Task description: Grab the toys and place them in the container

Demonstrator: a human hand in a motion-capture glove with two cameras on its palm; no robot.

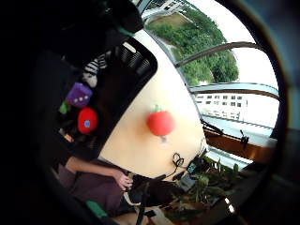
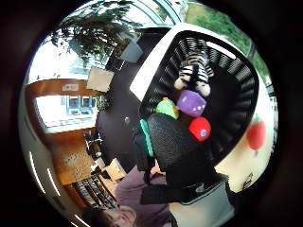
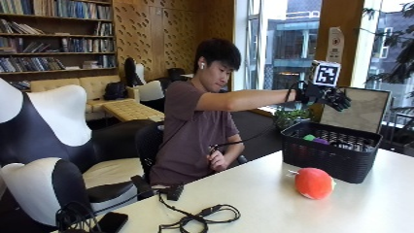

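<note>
Hovering my right hand (image 3: 333, 98), fingers spread and holding nothing, above the basket (image 3: 336, 158); the tomato (image 3: 314, 183) could roll off the desk (image 3: 271, 204) if nudged.

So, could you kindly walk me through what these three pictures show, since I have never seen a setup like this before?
There is no robot here. A person sits at a table and works with the gloved right hand, raised above a black basket. The hand's fingers look relaxed and hold nothing.

The ordinary picture comes from a camera beside the table. The two round ones come from wide-angle cameras on that hand's palm, looking down, so they show the same scene from above.

In the thumb side view the basket already holds a striped plush animal, a purple dice, a red round toy and a green toy. A red tomato toy lies on the table beside the basket, not yet put in. Black cables lie on the table near the person.
</note>
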